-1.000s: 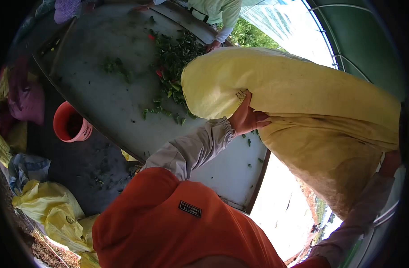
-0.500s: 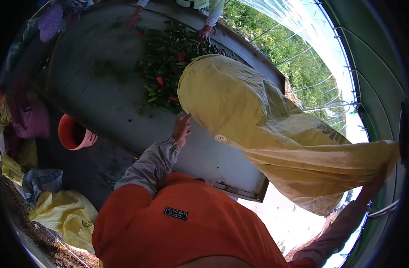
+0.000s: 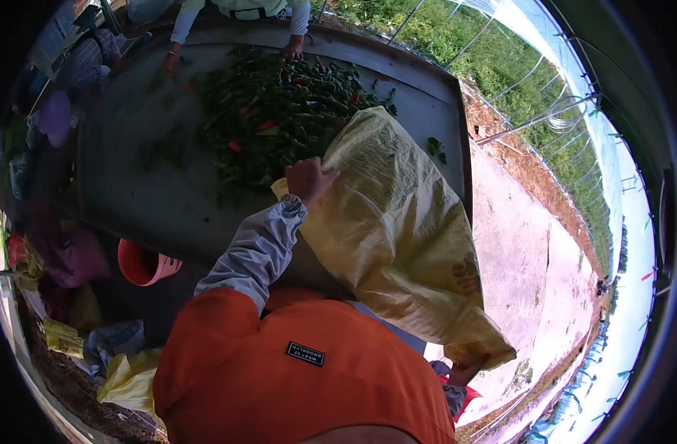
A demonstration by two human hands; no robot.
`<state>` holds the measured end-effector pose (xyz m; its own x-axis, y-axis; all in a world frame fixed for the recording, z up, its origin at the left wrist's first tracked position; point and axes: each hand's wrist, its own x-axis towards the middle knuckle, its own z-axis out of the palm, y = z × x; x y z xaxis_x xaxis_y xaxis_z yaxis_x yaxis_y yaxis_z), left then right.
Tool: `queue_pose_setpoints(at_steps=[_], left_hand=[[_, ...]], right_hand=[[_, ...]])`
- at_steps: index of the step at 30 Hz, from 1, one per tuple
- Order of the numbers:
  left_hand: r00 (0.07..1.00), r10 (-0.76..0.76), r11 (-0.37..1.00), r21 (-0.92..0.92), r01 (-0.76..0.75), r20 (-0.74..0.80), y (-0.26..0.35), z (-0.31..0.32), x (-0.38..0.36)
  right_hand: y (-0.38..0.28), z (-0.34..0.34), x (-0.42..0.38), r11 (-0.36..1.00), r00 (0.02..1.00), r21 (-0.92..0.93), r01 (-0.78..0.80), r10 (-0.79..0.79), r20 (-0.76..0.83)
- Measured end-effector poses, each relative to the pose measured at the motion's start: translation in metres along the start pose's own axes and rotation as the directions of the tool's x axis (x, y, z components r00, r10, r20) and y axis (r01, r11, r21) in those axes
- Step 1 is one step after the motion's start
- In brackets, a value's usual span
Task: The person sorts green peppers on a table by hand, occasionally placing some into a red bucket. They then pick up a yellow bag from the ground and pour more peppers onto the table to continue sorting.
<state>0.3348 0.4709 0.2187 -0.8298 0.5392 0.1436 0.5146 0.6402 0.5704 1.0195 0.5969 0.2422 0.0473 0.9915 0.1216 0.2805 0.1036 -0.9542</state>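
Note:
A yellow woven sack (image 3: 398,222) hangs over the right part of the grey table (image 3: 131,185), limp and creased. My left hand (image 3: 309,181) is closed on the sack's edge at its upper left. Low on the right, my right hand (image 3: 466,370) grips the sack's other end and is partly covered by its folds. Just beyond my left hand lies a heap of green peppers (image 3: 257,118) with a few red ones, spread across the table.
Across the table, a person (image 3: 253,9) has both hands at the peppers. A red bucket (image 3: 142,265) stands left below the table's edge. Yellow sacks (image 3: 131,377) and a pink sack (image 3: 76,259) lie at the left. Part of another red container (image 3: 468,403) shows at lower right.
My left hand has gone from open beside the sack to gripping its edge. My right hand has come down and inward with its end, and the sack has flattened.

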Motion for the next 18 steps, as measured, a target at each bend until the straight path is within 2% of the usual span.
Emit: queue_pose_setpoints(at_steps=[1,2,4,5,6,7,8,9,10,11,12,13,14,15,17,18], left_hand=[[0.998,-0.039,0.999,0.001,0.039,0.043,0.007,0.001,-0.001],[1.000,-0.015,0.996,-0.087,0.015,0.004,0.010,0.006,0.002],[0.997,0.020,0.965,-0.259,-0.039,-0.075,0.019,0.019,0.004],[0.999,-0.036,0.899,-0.438,0.024,-0.018,0.036,0.011,0.005],[0.997,-0.017,0.872,-0.486,0.049,0.069,0.058,-0.001,0.003],[0.988,0.004,0.842,-0.533,0.081,0.157,0.079,-0.007,-0.001],[0.995,0.061,0.835,-0.550,-0.011,0.073,0.098,-0.001,-0.003],[0.993,0.116,0.822,-0.561,-0.104,-0.013,0.116,0.005,-0.005],[0.987,0.160,0.826,-0.547,-0.133,0.002,0.138,-0.001,-0.007],[0.979,0.200,0.829,-0.535,-0.159,0.020,0.158,-0.013,-0.009],[0.968,0.242,0.813,-0.557,-0.169,0.059,0.173,-0.023,-0.010],[0.954,0.284,0.795,-0.580,-0.179,0.094,0.184,-0.028,-0.010],[0.941,0.338,0.745,-0.604,-0.283,-0.024,0.193,-0.026,-0.015],[0.921,0.390,0.732,-0.614,-0.295,0.022,0.195,-0.026,-0.020],[0.868,0.492,0.703,-0.618,-0.352,0.065,0.187,-0.017,-0.027],[0.886,0.462,0.699,-0.634,-0.331,0.047,0.177,-0.015,-0.027]], right_hand=[[0.000,0.006,-0.010,0.984,0.991,0.121,-0.130,0.134,-0.028],[0.004,0.015,-0.016,0.996,0.995,-0.004,-0.092,0.092,-0.048],[-0.004,0.030,-0.022,0.992,0.993,0.067,-0.106,0.109,-0.048],[-0.011,0.040,-0.026,0.988,0.992,0.103,-0.113,0.118,-0.048],[-0.021,0.047,-0.029,0.961,0.988,0.233,-0.148,0.152,0.000],[-0.023,0.054,-0.036,0.998,0.995,0.021,0.051,-0.053,0.085],[-0.025,0.061,-0.043,0.947,0.953,-0.156,0.281,-0.255,0.165],[-0.027,0.068,-0.040,0.994,0.991,0.078,0.075,-0.083,0.103],[-0.029,0.073,-0.037,0.942,0.989,0.308,-0.132,0.103,0.111],[-0.032,0.078,-0.034,0.794,0.952,0.528,-0.301,0.285,0.115],[-0.029,0.080,-0.037,0.866,0.948,0.386,-0.317,0.281,0.148],[-0.025,0.078,-0.041,0.945,0.945,0.156,-0.288,0.254,0.205],[-0.022,0.077,-0.044,0.975,0.937,-0.060,-0.215,0.223,0.268],[-0.017,0.076,-0.045,0.966,0.918,-0.219,-0.137,0.207,0.339],[-0.013,0.077,-0.046,0.921,0.875,-0.391,0.007,0.184,0.447],[-0.011,0.077,-0.046,0.901,0.859,-0.431,0.047,0.184,0.478]])
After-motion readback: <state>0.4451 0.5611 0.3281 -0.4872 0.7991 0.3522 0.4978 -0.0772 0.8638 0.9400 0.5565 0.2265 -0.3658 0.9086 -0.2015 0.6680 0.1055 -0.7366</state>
